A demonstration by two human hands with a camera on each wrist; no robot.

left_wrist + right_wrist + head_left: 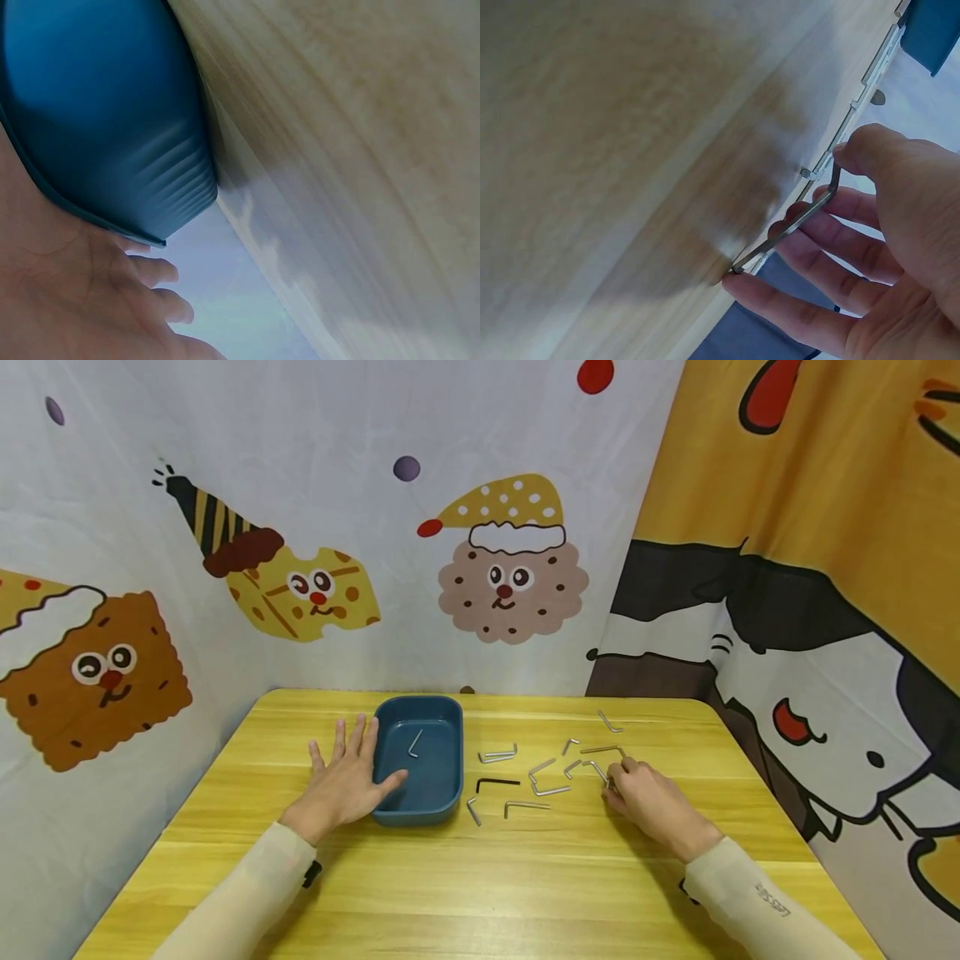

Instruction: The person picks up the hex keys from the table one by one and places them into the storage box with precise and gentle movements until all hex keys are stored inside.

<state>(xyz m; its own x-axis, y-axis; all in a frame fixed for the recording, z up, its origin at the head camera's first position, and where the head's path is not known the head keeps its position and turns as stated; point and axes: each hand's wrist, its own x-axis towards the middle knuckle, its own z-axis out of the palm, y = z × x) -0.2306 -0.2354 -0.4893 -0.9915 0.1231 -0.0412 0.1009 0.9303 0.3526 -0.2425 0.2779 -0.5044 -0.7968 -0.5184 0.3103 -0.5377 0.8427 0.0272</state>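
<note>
- My left hand, fingers apart, touches the blue tray; I'd keep it steady.
- Inside lies 1 hex key.
- Right of it, loose keys dot the tabletop.
- My right hand pinches a steel key; I'd lift it clear of neighbours.

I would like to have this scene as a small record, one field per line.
left hand: fingers spread, touching the left rim of the blue tray
right hand: holds a bent metal key
inside tray: one silver hex key
loose on table: several silver hex keys, one black hex key
behind table: cloth printed with cartoon figures
</note>
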